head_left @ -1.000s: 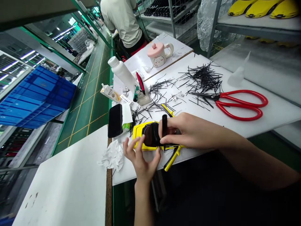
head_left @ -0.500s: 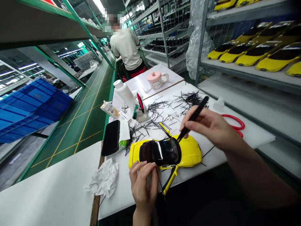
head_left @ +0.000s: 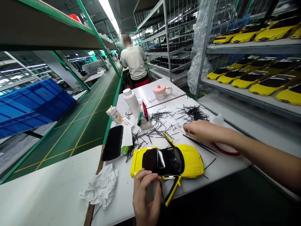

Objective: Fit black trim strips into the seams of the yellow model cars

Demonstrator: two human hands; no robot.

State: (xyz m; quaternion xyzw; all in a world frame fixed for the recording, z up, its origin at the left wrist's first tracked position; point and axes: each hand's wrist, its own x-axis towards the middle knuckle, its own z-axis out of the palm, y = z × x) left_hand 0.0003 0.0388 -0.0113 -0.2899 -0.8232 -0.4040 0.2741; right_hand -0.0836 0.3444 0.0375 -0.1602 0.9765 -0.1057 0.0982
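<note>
A yellow toy car (head_left: 191, 161) with a black roof lies on the white table, both its doors swung out. My left hand (head_left: 147, 194) is at the car's near side, its fingers curved with the tips at the edge by the rear window; a thin dark strip shows at its fingers. Beyond the car, my right hand (head_left: 196, 129) is low over the table with bent fingers, near the thin black strips (head_left: 194, 112). What it holds, if anything, is hidden. The black tweezers (head_left: 199, 143) lie on the table just below it.
Left of the car are a black phone (head_left: 113, 142), crumpled tissue (head_left: 102, 188), a small carton (head_left: 114, 114) and a white bottle (head_left: 132, 102). A pink-lidded mug (head_left: 161, 91) stands farther back. Racks of yellow cars (head_left: 244, 78) are at right; a person (head_left: 134, 61) sits ahead.
My right hand has let go of the tweezers, which now lie on the table, and has moved away from the windshield toward the black strips. The view has tilted up a little.
</note>
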